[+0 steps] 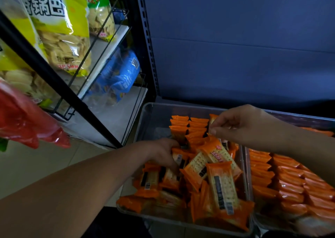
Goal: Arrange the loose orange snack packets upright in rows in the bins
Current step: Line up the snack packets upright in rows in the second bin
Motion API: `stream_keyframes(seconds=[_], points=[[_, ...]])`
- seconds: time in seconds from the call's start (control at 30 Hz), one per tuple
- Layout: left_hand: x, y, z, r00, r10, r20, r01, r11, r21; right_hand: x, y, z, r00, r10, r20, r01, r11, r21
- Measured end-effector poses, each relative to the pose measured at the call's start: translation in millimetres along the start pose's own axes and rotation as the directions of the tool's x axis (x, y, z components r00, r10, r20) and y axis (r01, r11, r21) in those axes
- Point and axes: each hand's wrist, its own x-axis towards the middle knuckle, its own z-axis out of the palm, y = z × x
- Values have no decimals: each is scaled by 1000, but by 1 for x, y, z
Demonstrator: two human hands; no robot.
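**Seating one packet into a row.** The held packet [212, 119] stands nearly upright. It is pinched near its top edge between the thumb and fingertips of the right hand [241, 127], a narrow grip.

- **Left of and below the grip:** the upright rows [188, 127] stand at the far end of the left bin [145, 114].
- **Nearer the person than the grip:** the loose packets [208, 167] lie in a heap, flat and crossed over one another.
- **Low and to the left of the pinch:** the left hand [161, 152] curls its fingers round loose packets at the heap's left edge.
- **To the right of the grip:** the right bin [308, 119] holds packed rows [282, 179].

Judged good practice is to lower the held packet edge-on against the last one standing. Release it only once it leans on its neighbour. The left hand can hold the heap off the row so nothing slides underneath.
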Motion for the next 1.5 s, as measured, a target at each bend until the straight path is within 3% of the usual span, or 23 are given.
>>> stream_keyframes(seconds=[0.2, 0.3, 0.37, 0.43, 0.53, 0.67, 0.8, 1.0, 1.1, 1.2, 1.33, 1.43, 1.5], points=[[-20, 2, -4, 999, 15, 42, -12, 997, -71, -2, -1, -1, 1000, 11, 12, -11, 1000, -4], [-48, 2, -13, 997, -27, -76, 16, 991, -133, -2, -5, -1, 1000, 16, 16, -16, 1000, -15], [-75, 1, -23, 982, 2, -188, -47, 970, -237, -5, -10, 0, 1000, 5, 4, -5, 1000, 5], [-103, 1, -35, 942, 41, -332, -164, 921, -353, -8, -16, 4, 1000, -10, -2, 10, 997, 72], [-140, 12, -47, 881, 50, -471, -302, 826, -476, -12, -29, 10, 998, -4, 67, -17, 949, 314], [-165, 33, -37, 863, 119, -492, -421, 706, -569, -16, -45, 15, 980, -41, 194, -71, 842, 535], [-159, 44, -29, 825, 103, -556, -507, 568, -648, -21, -46, 9, 978, -85, 189, -43, 808, 587], [-152, 45, -33, 806, 91, -584, -549, 484, -682, -17, -32, 6, 987, -21, 157, -69, 835, 545], [-143, 41, -45, 770, -21, -638, -549, 488, -678, -10, -29, -1, 994, 95, -53, -58, 876, 479], [-134, 32, -54, 739, -130, -661, -506, 540, -672, 0, -19, -18, 948, 247, -201, -156, 910, 383], [-125, 34, -51, 764, -98, -638, -474, 587, -657, 8, -1, -29, 920, 330, -214, -277, 930, 241], [-121, 33, -51, 771, -38, -635, -465, 647, -604, 11, 1, -29, 929, 348, -125, -341, 937, 74], [-121, 31, -50, 757, 23, -653, -494, 674, -549, 14, 2, -25, 929, 358, -94, -353, 934, 60]])
